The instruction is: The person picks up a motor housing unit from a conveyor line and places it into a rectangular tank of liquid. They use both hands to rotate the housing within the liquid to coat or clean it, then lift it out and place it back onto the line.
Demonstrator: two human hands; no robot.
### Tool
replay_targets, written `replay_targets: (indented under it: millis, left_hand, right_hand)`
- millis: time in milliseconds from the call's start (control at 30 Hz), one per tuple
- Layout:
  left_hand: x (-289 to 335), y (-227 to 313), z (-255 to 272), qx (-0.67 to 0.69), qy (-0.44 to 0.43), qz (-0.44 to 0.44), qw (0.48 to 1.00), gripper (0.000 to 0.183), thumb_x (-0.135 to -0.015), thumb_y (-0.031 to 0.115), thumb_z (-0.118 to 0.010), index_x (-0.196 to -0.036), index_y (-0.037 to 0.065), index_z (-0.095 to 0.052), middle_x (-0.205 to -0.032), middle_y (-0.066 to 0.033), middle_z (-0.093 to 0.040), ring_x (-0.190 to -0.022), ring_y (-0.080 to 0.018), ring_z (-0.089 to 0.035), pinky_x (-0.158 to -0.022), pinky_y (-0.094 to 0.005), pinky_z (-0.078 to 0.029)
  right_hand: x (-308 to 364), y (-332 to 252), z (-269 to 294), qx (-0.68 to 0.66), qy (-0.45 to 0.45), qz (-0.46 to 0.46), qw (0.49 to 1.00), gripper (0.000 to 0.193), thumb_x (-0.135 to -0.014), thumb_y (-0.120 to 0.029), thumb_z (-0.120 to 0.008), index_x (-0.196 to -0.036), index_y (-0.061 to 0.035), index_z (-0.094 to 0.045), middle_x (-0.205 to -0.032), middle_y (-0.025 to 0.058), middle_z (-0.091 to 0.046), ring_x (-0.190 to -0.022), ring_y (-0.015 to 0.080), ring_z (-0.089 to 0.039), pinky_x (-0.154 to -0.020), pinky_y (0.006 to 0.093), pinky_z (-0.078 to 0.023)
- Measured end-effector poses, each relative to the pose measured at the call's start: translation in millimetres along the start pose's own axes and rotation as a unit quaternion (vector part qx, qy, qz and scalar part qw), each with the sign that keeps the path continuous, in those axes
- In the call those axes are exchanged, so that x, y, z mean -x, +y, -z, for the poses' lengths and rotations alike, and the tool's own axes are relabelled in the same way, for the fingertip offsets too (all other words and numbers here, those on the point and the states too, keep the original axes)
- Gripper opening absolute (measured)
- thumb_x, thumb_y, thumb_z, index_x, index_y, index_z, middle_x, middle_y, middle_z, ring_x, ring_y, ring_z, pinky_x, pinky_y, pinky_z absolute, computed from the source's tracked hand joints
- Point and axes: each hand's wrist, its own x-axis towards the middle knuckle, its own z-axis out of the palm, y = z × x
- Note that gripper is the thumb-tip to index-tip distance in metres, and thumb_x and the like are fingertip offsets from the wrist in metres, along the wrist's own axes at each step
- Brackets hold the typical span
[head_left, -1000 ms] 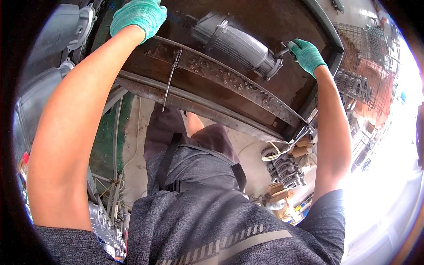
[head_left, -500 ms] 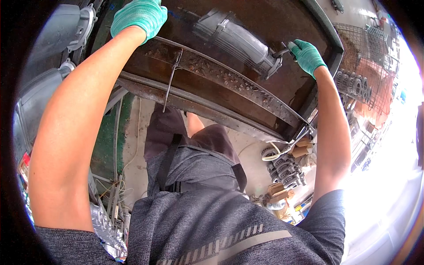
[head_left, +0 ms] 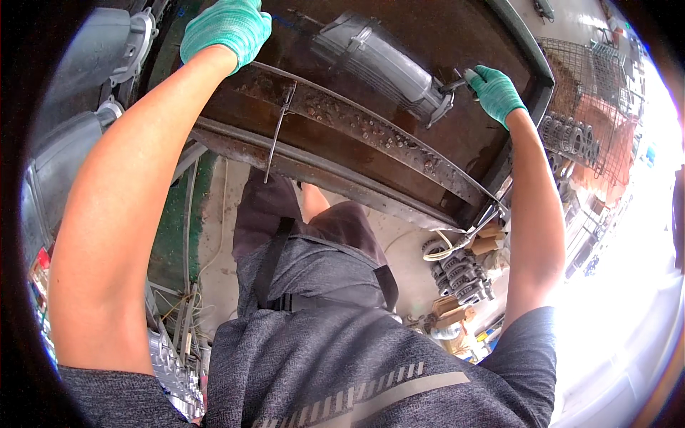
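Observation:
A grey cast-metal housing (head_left: 385, 60) with ribbed sides lies at a slant over the dark brown inside of a metal tank (head_left: 467, 50). My right hand (head_left: 494, 95), in a green knit glove, is closed around a short metal rod (head_left: 452, 86) that meets the housing's right end. At the upper left my left hand (head_left: 225, 34), gloved alike, is curled into a grip, its back towards me. The fingers are turned away, so what it holds is hidden. The housing's left end lies to the right of this hand.
A rusty ledge (head_left: 357, 128) with small droplets or bits runs along the tank's near side, and a thin metal rod (head_left: 275, 143) hangs over it. More grey housings (head_left: 68, 146) stand at left. A wire basket (head_left: 589, 93) and stacked metal parts (head_left: 462, 277) are at right.
The housing has shifted slightly, and its lower ribs show less plainly now. My left arm has moved a touch to the right and my right hand slightly left. Both grips look the same.

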Motion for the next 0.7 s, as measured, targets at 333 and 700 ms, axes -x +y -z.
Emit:
replay_targets:
  millis: [333,700]
  left_hand:
    - [1.6,1.6,2.1,-0.005,0.001,0.007,1.000,0.035,-0.100,0.043,-0.054,-0.122,0.022,-0.070,-0.124,-0.0116,-0.071,-0.112,-0.0389,-0.067,-0.099,-0.0524,-0.054]
    - [0.1,0.8,-0.1,-0.012,-0.001,0.006,1.000,0.033,-0.100,0.044,-0.055,-0.119,0.022,-0.071,-0.122,-0.0118,-0.072,-0.111,-0.0380,-0.068,-0.098,-0.0519,-0.054]
  right_hand:
    - [2.4,-13.9,3.1,0.005,-0.005,0.007,1.000,0.040,-0.101,-0.034,-0.065,-0.122,-0.0005,-0.070,-0.114,0.0227,-0.073,-0.106,0.0409,-0.068,-0.094,0.0409,-0.052]
    - [-0.2,-13.3,3.2,-0.005,-0.016,-0.008,1.000,0.040,-0.102,-0.034,-0.065,-0.122,-0.0005,-0.071,-0.114,0.0216,-0.074,-0.101,0.0363,-0.070,-0.093,0.0393,-0.052]
